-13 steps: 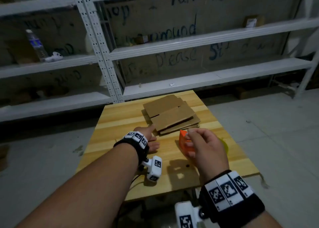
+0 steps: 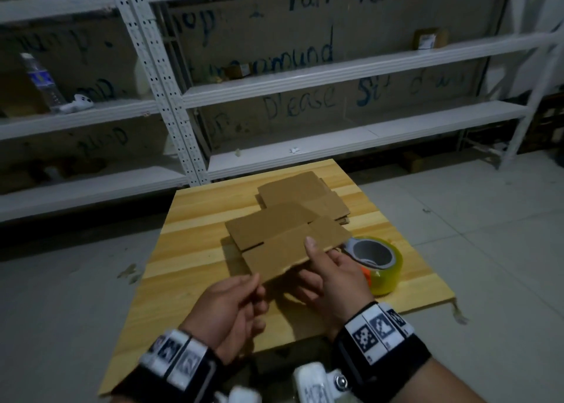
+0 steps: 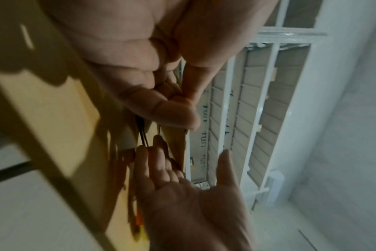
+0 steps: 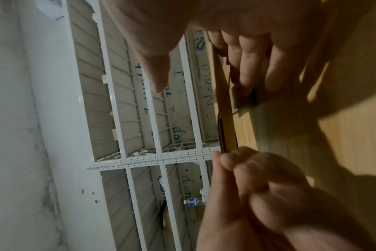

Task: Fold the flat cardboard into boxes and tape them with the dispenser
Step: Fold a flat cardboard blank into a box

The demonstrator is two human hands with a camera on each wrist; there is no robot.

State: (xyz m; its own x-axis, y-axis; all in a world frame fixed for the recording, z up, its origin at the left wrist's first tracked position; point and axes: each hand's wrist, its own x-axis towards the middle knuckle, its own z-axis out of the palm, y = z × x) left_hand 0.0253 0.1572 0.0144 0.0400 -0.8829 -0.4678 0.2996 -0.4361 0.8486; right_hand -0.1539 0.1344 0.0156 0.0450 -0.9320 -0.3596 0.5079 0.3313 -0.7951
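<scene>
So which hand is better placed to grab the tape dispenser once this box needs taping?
The right hand, probably. The tape dispenser sits on the table just beside it, on its outer side. The left hand pinches the flat cardboard at its near edge, farther away.

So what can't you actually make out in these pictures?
- Tape dispenser, head view: its orange body mostly hidden behind the right hand.
- Held cardboard piece, head view: underside unseen; right fingers beneath it hidden.
- Cardboard stack: piece count unclear.
- Left hand: wrist views too blurred to show its grip.
- Shelf bottle: label unreadable.
</scene>
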